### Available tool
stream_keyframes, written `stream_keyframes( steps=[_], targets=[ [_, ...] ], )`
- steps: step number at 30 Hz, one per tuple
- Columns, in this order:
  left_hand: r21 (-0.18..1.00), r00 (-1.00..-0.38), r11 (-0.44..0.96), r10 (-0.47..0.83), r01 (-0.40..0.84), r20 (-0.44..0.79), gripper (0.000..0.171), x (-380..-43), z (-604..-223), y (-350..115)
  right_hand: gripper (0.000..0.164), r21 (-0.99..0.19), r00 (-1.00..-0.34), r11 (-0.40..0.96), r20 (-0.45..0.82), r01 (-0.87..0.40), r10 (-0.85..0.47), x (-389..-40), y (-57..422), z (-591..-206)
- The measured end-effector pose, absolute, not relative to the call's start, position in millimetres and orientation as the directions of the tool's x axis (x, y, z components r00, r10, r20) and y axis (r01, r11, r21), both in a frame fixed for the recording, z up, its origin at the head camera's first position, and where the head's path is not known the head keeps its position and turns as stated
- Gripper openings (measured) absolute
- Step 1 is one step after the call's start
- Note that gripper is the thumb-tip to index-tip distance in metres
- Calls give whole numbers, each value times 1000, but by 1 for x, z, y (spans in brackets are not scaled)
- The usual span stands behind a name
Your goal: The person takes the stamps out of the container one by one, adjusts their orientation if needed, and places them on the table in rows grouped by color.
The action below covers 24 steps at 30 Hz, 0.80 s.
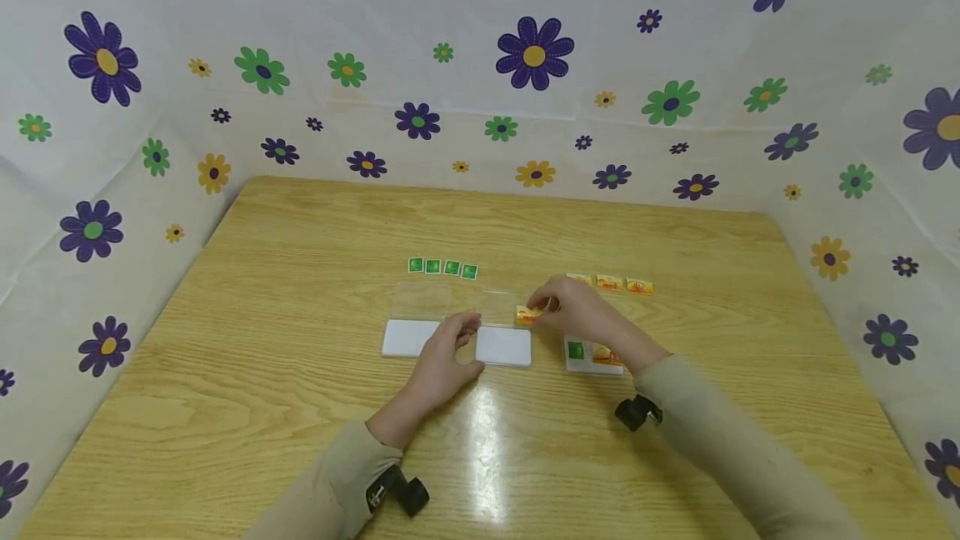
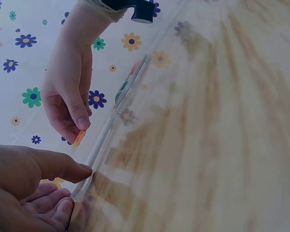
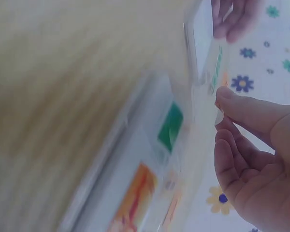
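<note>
My right hand (image 1: pixel 573 307) pinches a small orange-and-yellow sticker (image 1: pixel 527 315) between thumb and fingertips, above the raised clear lid of the middle case. My left hand (image 1: pixel 444 357) holds the left end of that flat white case (image 1: pixel 504 346), thumb at its near corner and fingertips at its far corner. In the left wrist view the sticker (image 2: pixel 79 138) shows edge-on in the right hand's grip. To the right lies another white case (image 1: pixel 592 367) bearing a green square (image 3: pixel 171 126) and an orange sticker (image 3: pixel 135 195), partly behind my right forearm.
A third white case (image 1: pixel 405 338) lies left, its clear lid (image 1: pixel 422 298) laid back behind it. Several green square stickers (image 1: pixel 442 267) form a row farther back. Orange stickers (image 1: pixel 610 282) line up at the back right. Flower-patterned cloth (image 1: pixel 450 90) encloses the table (image 1: pixel 225 340).
</note>
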<state>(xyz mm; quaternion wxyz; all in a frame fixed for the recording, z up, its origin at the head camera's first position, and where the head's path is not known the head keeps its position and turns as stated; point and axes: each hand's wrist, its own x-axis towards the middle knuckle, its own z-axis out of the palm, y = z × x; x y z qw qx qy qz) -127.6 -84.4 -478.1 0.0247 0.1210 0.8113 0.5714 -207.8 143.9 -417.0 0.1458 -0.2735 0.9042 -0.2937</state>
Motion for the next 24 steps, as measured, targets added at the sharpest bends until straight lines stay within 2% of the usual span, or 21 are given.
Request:
stream_keyframes(
  steps=[14, 24],
  targets=[
    [934, -970, 312, 220, 171, 104, 62, -127, -478, -84, 22, -543, -862, 760, -121, -357, -492, -256, 160, -417],
    [933, -972, 325, 219, 155, 85, 62, -127, -478, -84, 21, -535, -865, 771, -134, -347, -483, -269, 161, -421]
  ],
)
